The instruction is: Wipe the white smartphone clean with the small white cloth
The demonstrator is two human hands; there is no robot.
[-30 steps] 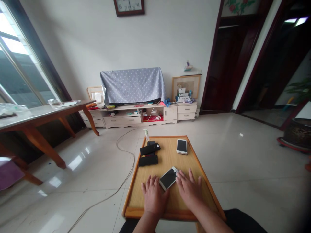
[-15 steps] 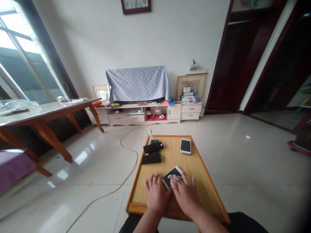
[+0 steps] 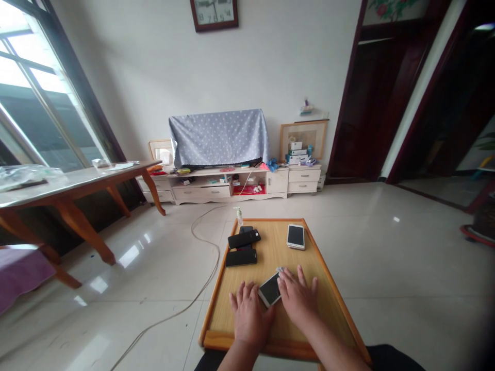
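Note:
A white-framed phone [image 3: 269,290] lies slanted, screen up, on the low wooden table [image 3: 216,291] between my hands. My left hand [image 3: 249,315] rests flat on the tabletop, its fingers touching the phone's left edge. My right hand [image 3: 297,300] lies flat with fingers spread, against the phone's right side. A small white scrap [image 3: 280,269] sits just beyond my right forefinger. Farther back are two black phones [image 3: 243,238] [image 3: 241,257] on the left and another white phone [image 3: 296,236] on the right.
A small pump bottle [image 3: 240,215] stands at the table's far left corner. A cable [image 3: 201,229] snakes over the tiled floor to a cabinet holding a cloth-covered screen [image 3: 219,135]. A long wooden table [image 3: 73,180] stands at left, dark doorways [image 3: 371,103] at right.
My right hand, lying over the phone's screen half a second ago, has slid off to its right side. The left hand has stayed against the phone. The view has shifted slightly.

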